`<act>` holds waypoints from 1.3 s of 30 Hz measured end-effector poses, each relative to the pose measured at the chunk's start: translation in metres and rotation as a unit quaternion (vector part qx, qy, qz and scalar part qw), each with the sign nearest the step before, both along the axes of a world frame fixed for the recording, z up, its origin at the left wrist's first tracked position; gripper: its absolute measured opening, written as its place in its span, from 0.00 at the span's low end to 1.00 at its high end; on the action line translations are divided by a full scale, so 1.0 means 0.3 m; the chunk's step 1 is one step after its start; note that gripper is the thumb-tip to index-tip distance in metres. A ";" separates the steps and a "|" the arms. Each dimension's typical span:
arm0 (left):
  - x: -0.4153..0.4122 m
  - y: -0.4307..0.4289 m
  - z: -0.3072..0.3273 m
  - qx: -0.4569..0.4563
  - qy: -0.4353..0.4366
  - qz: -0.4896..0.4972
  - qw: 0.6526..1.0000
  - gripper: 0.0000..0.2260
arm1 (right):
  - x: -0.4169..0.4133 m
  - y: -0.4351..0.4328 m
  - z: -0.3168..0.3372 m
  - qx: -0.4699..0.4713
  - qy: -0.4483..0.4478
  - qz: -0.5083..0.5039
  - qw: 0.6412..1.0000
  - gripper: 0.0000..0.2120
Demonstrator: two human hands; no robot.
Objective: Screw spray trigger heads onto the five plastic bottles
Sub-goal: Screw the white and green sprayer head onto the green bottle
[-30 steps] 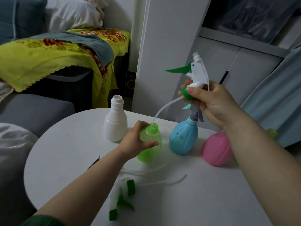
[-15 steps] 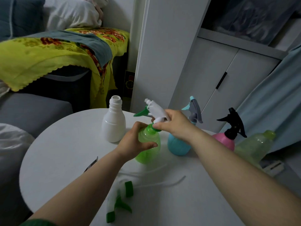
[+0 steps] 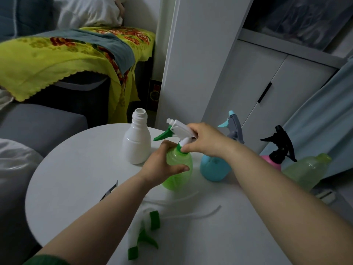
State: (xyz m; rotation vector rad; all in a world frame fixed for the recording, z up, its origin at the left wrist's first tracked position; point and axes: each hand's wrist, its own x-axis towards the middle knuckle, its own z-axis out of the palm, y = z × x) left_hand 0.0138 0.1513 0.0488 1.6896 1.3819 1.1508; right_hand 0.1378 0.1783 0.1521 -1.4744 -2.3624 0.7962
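Note:
My left hand [image 3: 162,166] grips the body of the green bottle [image 3: 178,172] standing on the round white table [image 3: 72,180]. My right hand [image 3: 206,140] pinches the collar of a white spray head with a green trigger [image 3: 176,130] seated on that bottle's neck. Left of it stands a white bottle [image 3: 136,143] with an open neck. A blue bottle [image 3: 214,169] with a grey head [image 3: 234,129] and a pink bottle [image 3: 271,161] with a black head [image 3: 280,145] stand to the right. A pale green bottle [image 3: 305,172] without a head is at the far right.
A loose white and green spray head [image 3: 143,234] with its tube [image 3: 191,214] lies on the table near me; another tube lies beside it. A small dark object [image 3: 109,192] shows by my left forearm. A sofa [image 3: 38,123], white cabinet [image 3: 248,88] and blue curtain [image 3: 315,119] surround the table.
My right hand has brought the spray head down from above, its tube sliding into the green bottle, and now holds its collar on the neck. My left hand kept hold of the bottle.

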 end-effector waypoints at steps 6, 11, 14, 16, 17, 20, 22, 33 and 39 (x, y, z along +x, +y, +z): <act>-0.033 0.003 -0.004 -0.027 -0.021 -0.057 0.998 0.25 | -0.016 0.003 -0.012 0.039 -0.060 -0.028 0.997 0.13; -0.036 0.002 -0.001 -0.021 -0.019 -0.067 0.997 0.25 | -0.039 -0.002 -0.031 0.121 -0.155 -0.089 0.976 0.20; -0.034 -0.003 -0.010 -0.019 -0.022 -0.065 0.997 0.26 | -0.026 0.002 -0.030 0.097 -0.155 -0.077 0.980 0.21; -0.036 -0.002 -0.012 -0.016 -0.018 -0.066 0.998 0.26 | -0.007 0.002 -0.018 0.024 -0.110 -0.038 0.993 0.20; -0.036 -0.001 -0.012 -0.015 -0.016 -0.068 0.997 0.27 | 0.001 0.000 -0.011 -0.009 -0.091 -0.014 0.996 0.18; -0.036 -0.001 -0.013 -0.013 -0.015 -0.069 0.997 0.27 | 0.011 0.003 -0.010 -0.043 -0.052 0.011 0.998 0.10; -0.035 -0.002 -0.014 -0.009 -0.012 -0.068 0.998 0.27 | 0.000 0.008 -0.024 -0.009 -0.054 -0.016 0.998 0.10; -0.035 0.003 -0.023 -0.003 -0.010 -0.066 0.998 0.27 | 0.039 -0.011 -0.047 -0.027 0.032 -0.005 0.999 0.13; -0.033 0.006 -0.025 -0.003 -0.002 -0.062 0.998 0.28 | 0.034 -0.011 -0.106 0.039 0.066 -0.060 0.995 0.13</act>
